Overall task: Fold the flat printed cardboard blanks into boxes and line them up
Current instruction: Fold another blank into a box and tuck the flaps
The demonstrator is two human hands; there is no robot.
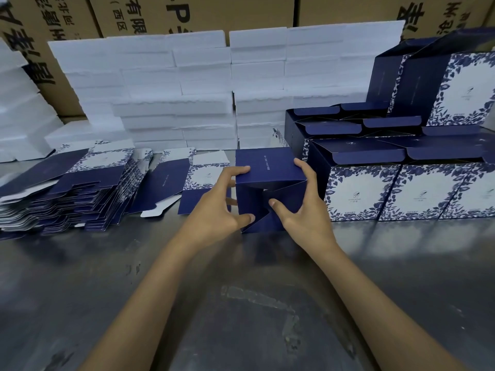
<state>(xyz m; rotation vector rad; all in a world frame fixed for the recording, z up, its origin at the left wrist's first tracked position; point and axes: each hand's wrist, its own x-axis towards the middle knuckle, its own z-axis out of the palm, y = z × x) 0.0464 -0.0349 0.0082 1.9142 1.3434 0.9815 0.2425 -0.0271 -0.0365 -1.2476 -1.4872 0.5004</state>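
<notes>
Box [270, 188] in navy card sits between my two hands on the grey worktop [241, 303], lying on its side so its flap end faces me, with the interlocking flaps partly tucked and a small gap showing at their meeting point. My left hand [222, 207] grips its left edge: fingers curled over the top corner, thumb pressing the lower flap near the bottom. My right hand [302, 207] grips the right side, fingers wrapped over the top right corner and the thumb pressing on the flaps near the centre.

Just beside my right hand stand the finished boxes [396, 194], blue floral print on white fronts, lined up in a row with more stacked on top, their navy lid flaps open. One large folded box [439, 87] rests tilted on the upper layer.

To my left lies a fanned stack of flat blanks [69, 194], and a single flat blank [187, 183] lies between that stack and my left hand, partly under it. Behind everything rise piles of white foam trays [174, 92], and brown shipping cartons [214, 12] with black printing stand behind those.
</notes>
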